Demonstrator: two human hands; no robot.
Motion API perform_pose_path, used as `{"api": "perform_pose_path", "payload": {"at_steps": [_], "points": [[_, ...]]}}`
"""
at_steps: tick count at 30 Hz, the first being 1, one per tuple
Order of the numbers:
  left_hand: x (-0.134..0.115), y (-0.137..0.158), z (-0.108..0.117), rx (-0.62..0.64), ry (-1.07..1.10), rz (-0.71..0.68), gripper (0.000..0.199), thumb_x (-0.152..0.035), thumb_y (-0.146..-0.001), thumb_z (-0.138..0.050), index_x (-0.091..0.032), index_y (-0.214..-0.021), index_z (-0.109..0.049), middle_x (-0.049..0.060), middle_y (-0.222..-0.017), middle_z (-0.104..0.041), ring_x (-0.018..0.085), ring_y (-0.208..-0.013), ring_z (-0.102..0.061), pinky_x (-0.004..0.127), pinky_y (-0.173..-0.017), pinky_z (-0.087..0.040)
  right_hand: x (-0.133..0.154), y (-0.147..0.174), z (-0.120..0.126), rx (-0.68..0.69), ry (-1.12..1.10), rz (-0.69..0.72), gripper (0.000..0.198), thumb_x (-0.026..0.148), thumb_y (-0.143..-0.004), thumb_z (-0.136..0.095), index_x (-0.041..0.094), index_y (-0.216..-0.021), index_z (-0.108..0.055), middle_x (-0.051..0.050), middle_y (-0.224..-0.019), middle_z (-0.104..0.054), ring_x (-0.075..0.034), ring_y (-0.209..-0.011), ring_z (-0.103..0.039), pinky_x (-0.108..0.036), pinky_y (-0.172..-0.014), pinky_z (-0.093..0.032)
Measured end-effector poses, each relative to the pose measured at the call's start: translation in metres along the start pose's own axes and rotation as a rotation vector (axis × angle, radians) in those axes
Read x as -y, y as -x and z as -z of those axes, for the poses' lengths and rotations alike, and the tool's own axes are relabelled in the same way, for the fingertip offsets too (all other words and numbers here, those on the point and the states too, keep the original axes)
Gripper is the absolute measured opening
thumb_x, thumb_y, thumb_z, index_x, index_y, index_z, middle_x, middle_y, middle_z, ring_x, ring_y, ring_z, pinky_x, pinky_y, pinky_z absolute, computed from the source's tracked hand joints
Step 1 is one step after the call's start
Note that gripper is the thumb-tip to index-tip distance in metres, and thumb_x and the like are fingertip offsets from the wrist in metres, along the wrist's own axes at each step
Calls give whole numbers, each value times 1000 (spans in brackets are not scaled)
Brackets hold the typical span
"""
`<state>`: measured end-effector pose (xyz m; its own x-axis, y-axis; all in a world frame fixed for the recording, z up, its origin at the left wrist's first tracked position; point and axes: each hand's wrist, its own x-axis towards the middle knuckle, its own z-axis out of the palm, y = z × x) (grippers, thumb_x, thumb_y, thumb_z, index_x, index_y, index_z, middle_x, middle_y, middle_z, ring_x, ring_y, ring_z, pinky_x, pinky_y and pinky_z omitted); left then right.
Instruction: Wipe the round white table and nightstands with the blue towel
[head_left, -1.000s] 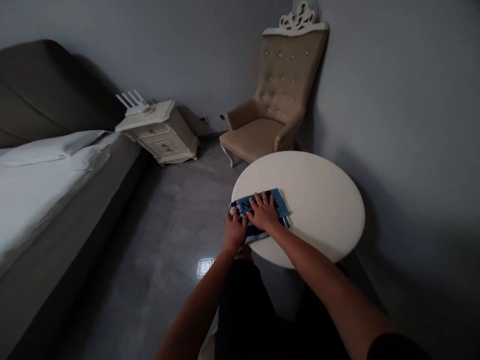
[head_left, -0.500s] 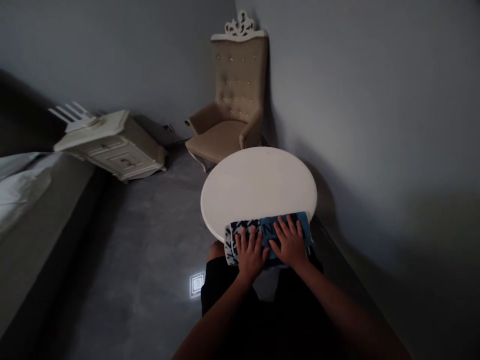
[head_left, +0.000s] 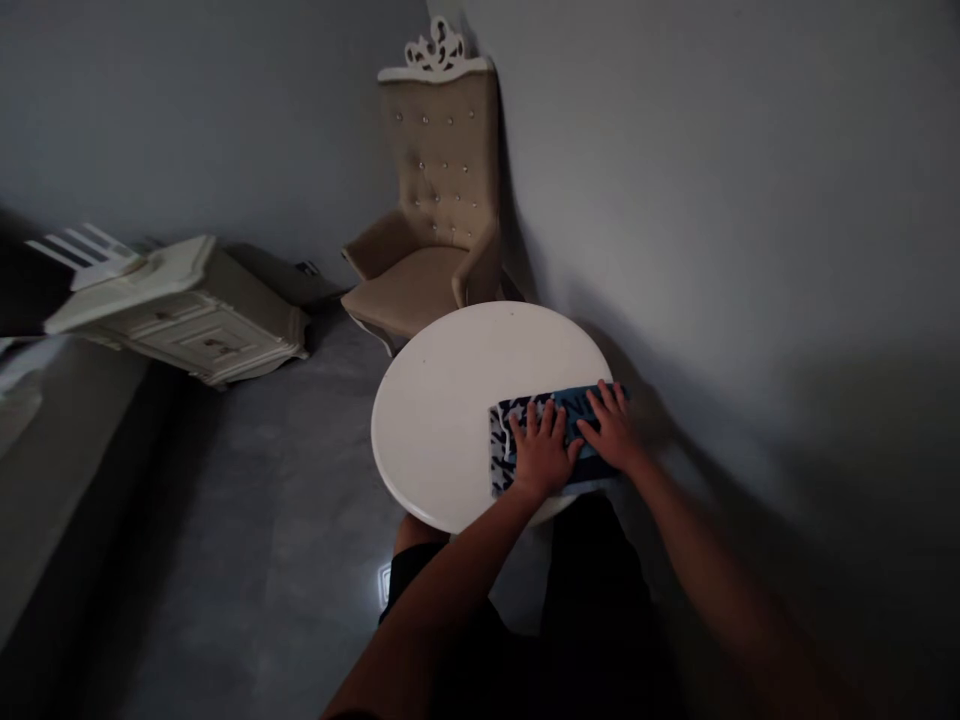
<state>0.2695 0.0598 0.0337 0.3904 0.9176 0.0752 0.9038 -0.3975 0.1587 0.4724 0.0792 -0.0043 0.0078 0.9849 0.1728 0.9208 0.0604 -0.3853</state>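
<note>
A folded cloth, towel-like (head_left: 500, 470), lies at the near right edge of a round white table (head_left: 442, 420). One part carries a black, white and grey pattern, the other is blue with dark lettering. My left hand (head_left: 541, 455) rests flat on the patterned part with fingers spread. On the blue part, my right hand (head_left: 613, 432) also lies flat, its fingers apart. The cloth's right end reaches to or past the table's rim.
Behind the table stands a tan tufted armchair (head_left: 420, 285) with a white carved top. A white nightstand (head_left: 187, 320) is at the left, beside a bed edge (head_left: 82, 420). A grey wall (head_left: 712, 250) runs close along the right.
Both hands and the folded cloth have moved away from me and to the right over the tabletop. The view has shifted, so the chair and nightstand appear farther left.
</note>
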Motion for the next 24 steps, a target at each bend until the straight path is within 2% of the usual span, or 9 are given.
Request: {"api": "perform_pose_path", "payload": {"at_steps": [3,7,11,17,24], "points": [[4,-44,4,3,29,-2,75,-65,-113,-43,-35,-182,-44,6,-191,-30,45,-179,-19,81,-140,-15,-9,-44,-2,34,52,-73,83,53,-106,-53,11,-177,-49,-19,-191,-26,-47,-179,-18,-67,-140,-35],[20,-99,6,-4,57,4,74,-64,-114,-39,-33,-182,-44,7,-191,-32,43,-179,-20,81,-141,-11,-12,-104,-7,49,150,-108,83,54,-107,-51,13,-179,-44,-21,-190,-29,-50,-175,-27,-69,-138,-35],[48,-149,6,-12,61,15,74,-64,-114,-36,-33,-181,-46,5,-191,-33,42,-179,-20,79,-141,-11,-6,-164,-12,90,236,-94,82,56,-110,-45,16,-181,-42,-20,-191,-28,-53,-170,-35,-73,-133,-39],[111,-215,8,-23,76,36,75,-63,-115,-34,-31,-182,-45,7,-192,-32,43,-179,-18,80,-140,-9,24,-252,-25,92,291,-27,79,60,-112,-38,17,-179,-44,-23,-187,-36,-50,-163,-44,-74,-127,-43],[200,-270,16,-44,106,112,74,-63,-115,-34,-33,-181,-44,7,-192,-32,42,-179,-17,79,-140,-6,83,-346,-58,121,267,46,81,65,-114,-33,17,-178,-45,-24,-182,-45,-48,-154,-53,-74,-124,-44]]}}
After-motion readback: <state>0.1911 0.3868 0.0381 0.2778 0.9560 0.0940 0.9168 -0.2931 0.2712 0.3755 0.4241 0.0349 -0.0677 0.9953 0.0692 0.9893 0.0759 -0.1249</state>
